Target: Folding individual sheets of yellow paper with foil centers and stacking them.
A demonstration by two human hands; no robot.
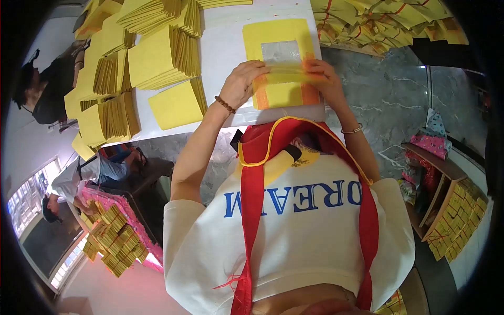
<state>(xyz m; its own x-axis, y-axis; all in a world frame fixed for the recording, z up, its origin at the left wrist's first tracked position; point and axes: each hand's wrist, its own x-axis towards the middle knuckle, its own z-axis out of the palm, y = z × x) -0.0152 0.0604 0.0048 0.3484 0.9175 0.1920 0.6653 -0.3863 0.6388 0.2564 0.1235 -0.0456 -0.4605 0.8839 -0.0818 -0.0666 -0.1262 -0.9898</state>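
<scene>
A stack of yellow paper sheets (278,29) with a silver foil patch (281,52) and orange bands lies on the white table in front of me. The near part of the top sheet is lifted in a curl, blurred by motion. My left hand (245,81), with a brown bead bracelet, is closed on the left end of this curl. My right hand (328,84), with a light bangle, grips its right end; these fingertips are smeared. A small folded yellow bundle (176,105) lies on the table to the left of my left hand.
Many folded yellow bundles (157,58) cover the left of the white table (223,37). More tied yellow paper (378,23) is piled at the far right. Two other people (55,86) are on the left, one beside another yellow pile (118,239). A wooden shelf (438,199) stands right.
</scene>
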